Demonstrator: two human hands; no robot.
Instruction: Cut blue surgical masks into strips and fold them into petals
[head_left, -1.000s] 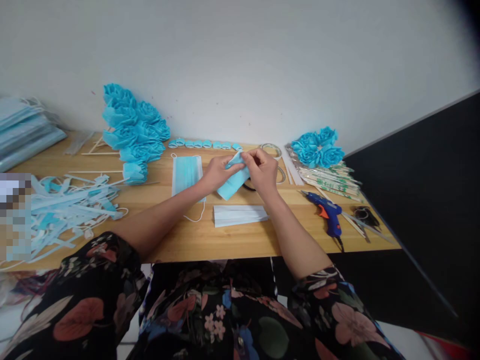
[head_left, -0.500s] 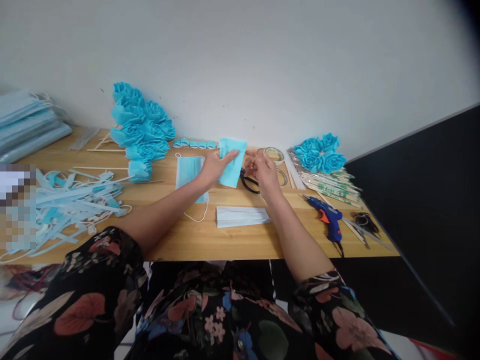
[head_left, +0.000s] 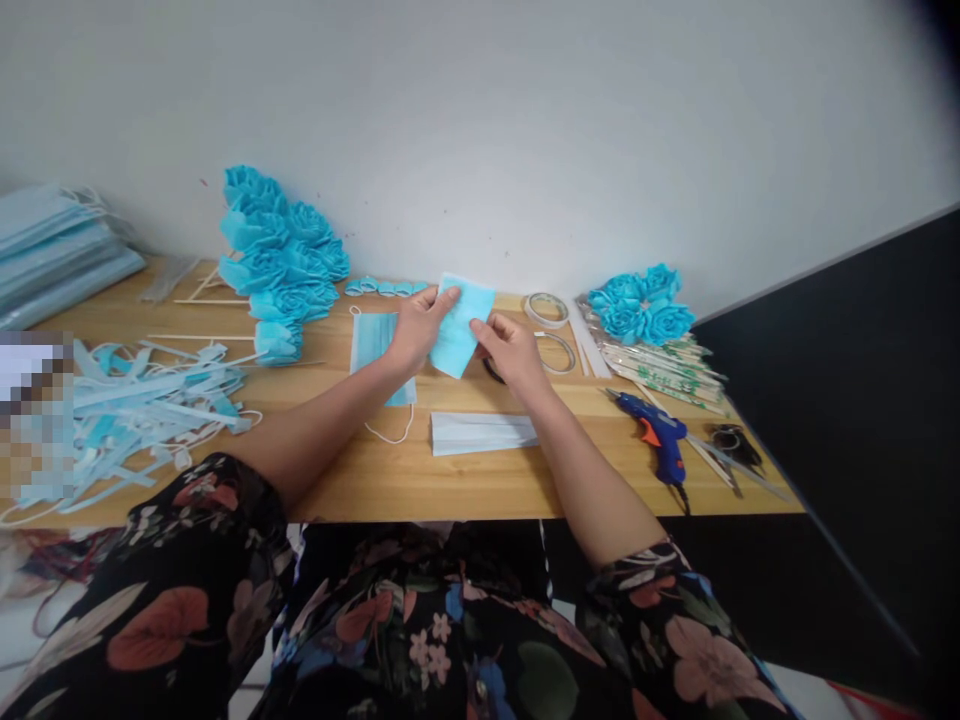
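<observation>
Between my two hands a light blue piece of face-mask fabric (head_left: pixel 463 325) is held up above the table. My left hand (head_left: pixel 417 328) pinches its left edge, thumb on the front. At its right edge, my right hand (head_left: pixel 511 348) is closed on it, thumb in front and the other fingers behind. A pleated blue face mask (head_left: pixel 373 345) with white ear loops lies partly under my left forearm. Below the hands is a flat folded whitish strip (head_left: pixel 480 434). Black scissors (head_left: pixel 493 371) lie behind my right hand, mostly hidden by it.
Blue fabric flowers on sticks (head_left: pixel 289 245) stand at the back left, above a heap of cut strips (head_left: pixel 150 410). Stacked masks (head_left: pixel 60 245) are at far left. Tape rolls (head_left: pixel 546 310), more flowers (head_left: pixel 641 305), bundled sticks (head_left: pixel 675 372) and a blue glue gun (head_left: pixel 656 435) are on the right.
My right hand has moved left and down from beside the tape roll and taken hold of the fabric's right edge. The fabric has tilted slightly; my left hand has shifted a little up its edge.
</observation>
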